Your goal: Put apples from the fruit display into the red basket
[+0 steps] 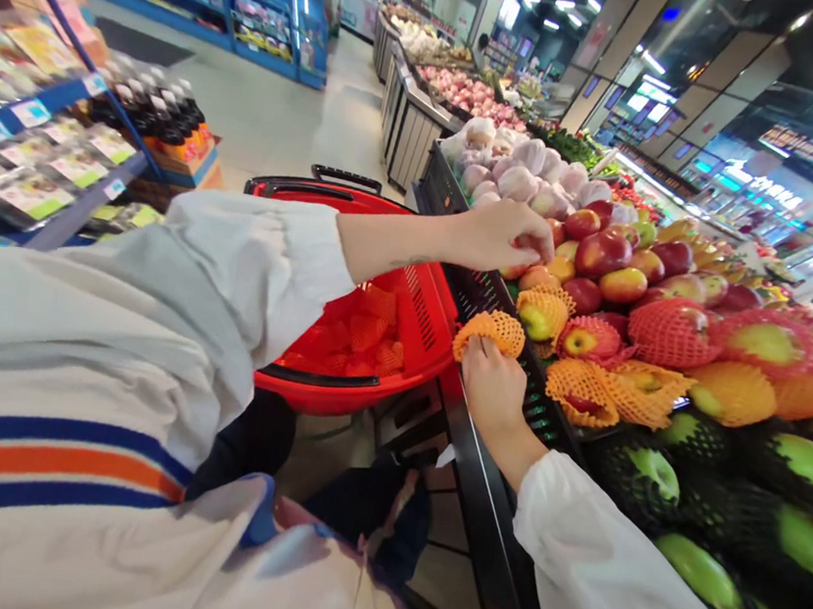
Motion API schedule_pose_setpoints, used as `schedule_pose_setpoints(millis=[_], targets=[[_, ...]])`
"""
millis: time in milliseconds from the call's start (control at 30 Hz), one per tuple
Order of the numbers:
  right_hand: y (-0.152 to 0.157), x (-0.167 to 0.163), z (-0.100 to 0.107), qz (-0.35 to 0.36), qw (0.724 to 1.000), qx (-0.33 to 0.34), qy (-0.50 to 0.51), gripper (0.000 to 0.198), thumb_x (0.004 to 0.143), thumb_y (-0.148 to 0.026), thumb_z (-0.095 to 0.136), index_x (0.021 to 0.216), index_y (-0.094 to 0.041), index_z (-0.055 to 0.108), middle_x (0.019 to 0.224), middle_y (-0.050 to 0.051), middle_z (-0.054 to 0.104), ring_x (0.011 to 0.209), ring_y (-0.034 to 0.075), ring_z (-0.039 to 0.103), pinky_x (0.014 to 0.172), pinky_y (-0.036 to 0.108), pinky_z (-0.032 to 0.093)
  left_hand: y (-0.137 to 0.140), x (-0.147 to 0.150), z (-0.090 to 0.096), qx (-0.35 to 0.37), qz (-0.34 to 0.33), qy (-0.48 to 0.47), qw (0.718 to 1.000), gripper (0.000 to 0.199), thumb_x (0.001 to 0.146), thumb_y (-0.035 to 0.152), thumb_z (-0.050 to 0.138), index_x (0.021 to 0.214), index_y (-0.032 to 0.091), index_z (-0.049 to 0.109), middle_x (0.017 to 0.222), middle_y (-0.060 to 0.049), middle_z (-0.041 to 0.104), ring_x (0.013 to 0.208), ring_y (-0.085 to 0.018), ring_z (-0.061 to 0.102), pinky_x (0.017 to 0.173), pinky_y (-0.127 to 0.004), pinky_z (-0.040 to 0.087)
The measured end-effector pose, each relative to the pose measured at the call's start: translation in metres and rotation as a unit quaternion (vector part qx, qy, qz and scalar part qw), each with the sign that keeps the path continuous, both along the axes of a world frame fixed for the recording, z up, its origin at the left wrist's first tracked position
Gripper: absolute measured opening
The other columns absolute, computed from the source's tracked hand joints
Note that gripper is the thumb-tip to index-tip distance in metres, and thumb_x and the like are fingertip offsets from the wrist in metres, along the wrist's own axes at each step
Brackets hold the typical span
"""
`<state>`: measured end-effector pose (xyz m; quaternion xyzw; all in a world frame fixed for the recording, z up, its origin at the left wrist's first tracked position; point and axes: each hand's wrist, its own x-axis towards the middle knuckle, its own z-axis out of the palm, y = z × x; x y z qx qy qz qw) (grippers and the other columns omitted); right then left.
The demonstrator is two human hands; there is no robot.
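Observation:
My right hand (495,383) pinches an orange foam fruit net (493,332) at the edge of the black crate. The net looks bunched up; I cannot see any fruit inside it. Farther along the crate, my left hand (500,237) reaches over the red basket to the near side of a pile of red and yellow mangoes (605,255). Its fingers are curled, and what they hold, if anything, is hidden. Beside my right hand lie mangoes in foam nets, one in a yellow-orange net (545,312) and another in a pink net (587,341).
A red shopping basket (414,330) with red-looking netted pieces inside stands left of the display. Green melons (706,574) in dark nets lie at lower right. Wrapped pale round produce (522,175) sits beyond the mangoes. Shelves with packages (44,171) stand at left.

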<state>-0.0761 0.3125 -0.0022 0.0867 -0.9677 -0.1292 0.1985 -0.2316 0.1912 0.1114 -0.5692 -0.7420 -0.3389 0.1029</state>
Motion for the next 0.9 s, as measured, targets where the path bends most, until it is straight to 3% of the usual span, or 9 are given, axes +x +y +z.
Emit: schedule_pose_setpoints(millis=[67, 167, 267, 367, 433, 600, 767, 833, 900], targets=[[0.000, 0.001, 0.000, 0.025, 1.000, 0.003, -0.008, 0.022, 0.105, -0.018, 0.049, 0.102, -0.014, 0.071, 0.090, 0.011, 0.074, 0.071, 0.020, 0.067, 0.064, 0.032, 0.042, 0.016, -0.020, 0.002, -0.003, 0.065, -0.002, 0.998, 0.029, 0.089, 0.013, 0.056, 0.112, 0.009, 0.074, 0.110, -0.012, 0.076, 0.102, -0.021, 0.069, 0.094, -0.036, 0.052], [-0.002, 0.004, 0.002, 0.155, 0.985, 0.037, -0.065, 0.019, 0.105, -0.019, 0.052, 0.099, -0.017, 0.070, 0.080, 0.006, 0.071, 0.072, 0.018, 0.066, 0.065, 0.031, 0.041, 0.038, -0.040, -0.001, -0.075, 0.155, -0.030, 0.985, 0.039, 0.090, 0.015, 0.058, 0.126, 0.003, 0.067, 0.124, -0.018, 0.071, 0.113, -0.027, 0.066, 0.099, -0.038, 0.051], [-0.006, 0.010, 0.002, 0.321, 0.931, 0.103, -0.142, 0.017, 0.105, -0.018, 0.052, 0.102, -0.020, 0.069, 0.076, 0.003, 0.069, 0.072, 0.016, 0.065, 0.064, 0.031, 0.040, 0.059, -0.047, -0.012, -0.191, 0.208, -0.012, 0.959, 0.046, 0.095, 0.028, 0.058, 0.135, 0.004, 0.061, 0.135, -0.020, 0.065, 0.121, -0.031, 0.063, 0.103, -0.039, 0.049], [-0.010, 0.015, 0.001, 0.394, 0.895, 0.138, -0.157, 0.023, 0.108, -0.018, 0.045, 0.107, -0.021, 0.068, 0.078, 0.002, 0.070, 0.069, 0.016, 0.064, 0.061, 0.032, 0.038, 0.075, -0.048, -0.024, -0.262, 0.230, 0.006, 0.937, 0.064, 0.095, 0.043, 0.062, 0.146, 0.005, 0.053, 0.150, -0.024, 0.053, 0.134, -0.039, 0.054, 0.112, -0.044, 0.044], [-0.012, 0.016, 0.001, 0.395, 0.894, 0.141, -0.156, 0.025, 0.108, -0.017, 0.043, 0.108, -0.021, 0.068, 0.079, 0.003, 0.070, 0.068, 0.015, 0.064, 0.059, 0.031, 0.036, 0.081, -0.047, -0.028, -0.273, 0.241, 0.004, 0.931, 0.073, 0.094, 0.042, 0.064, 0.153, 0.004, 0.044, 0.156, -0.027, 0.046, 0.141, -0.043, 0.048, 0.115, -0.049, 0.041], [-0.010, 0.014, 0.007, 0.344, 0.916, 0.136, -0.153, 0.022, 0.107, -0.016, 0.047, 0.102, -0.020, 0.068, 0.075, 0.002, 0.069, 0.070, 0.014, 0.065, 0.059, 0.030, 0.037, 0.084, -0.039, -0.031, -0.275, 0.268, 0.018, 0.923, 0.085, 0.093, 0.038, 0.070, 0.158, -0.002, 0.031, 0.150, -0.036, 0.047, 0.136, -0.050, 0.050, 0.111, -0.054, 0.041], [-0.007, 0.012, 0.001, 0.330, 0.928, 0.128, -0.118, 0.017, 0.106, -0.020, 0.051, 0.101, -0.020, 0.067, 0.076, 0.001, 0.069, 0.070, 0.014, 0.065, 0.059, 0.030, 0.039, 0.073, -0.026, -0.027, -0.235, 0.263, 0.075, 0.933, 0.077, 0.102, 0.038, 0.057, 0.162, 0.001, 0.026, 0.157, -0.035, 0.036, 0.143, -0.048, 0.041, 0.115, -0.054, 0.037], [-0.006, 0.010, -0.004, 0.328, 0.933, 0.126, -0.082, 0.018, 0.106, -0.021, 0.051, 0.100, -0.020, 0.067, 0.075, 0.000, 0.068, 0.068, 0.015, 0.065, 0.059, 0.030, 0.041, 0.059, -0.017, -0.022, -0.183, 0.254, 0.078, 0.947, 0.076, 0.105, 0.039, 0.051, 0.164, 0.002, 0.021, 0.156, -0.033, 0.037, 0.145, -0.044, 0.040, 0.118, -0.052, 0.036], [-0.005, 0.007, -0.009, 0.327, 0.937, 0.117, -0.032, 0.019, 0.106, -0.020, 0.050, 0.100, -0.020, 0.068, 0.076, 0.001, 0.068, 0.068, 0.015, 0.065, 0.059, 0.030, 0.045, 0.036, -0.003, -0.018, -0.067, 0.232, 0.029, 0.970, 0.075, 0.104, 0.038, 0.052, 0.163, 0.004, 0.020, 0.154, -0.030, 0.040, 0.144, -0.041, 0.043, 0.118, -0.052, 0.038]])
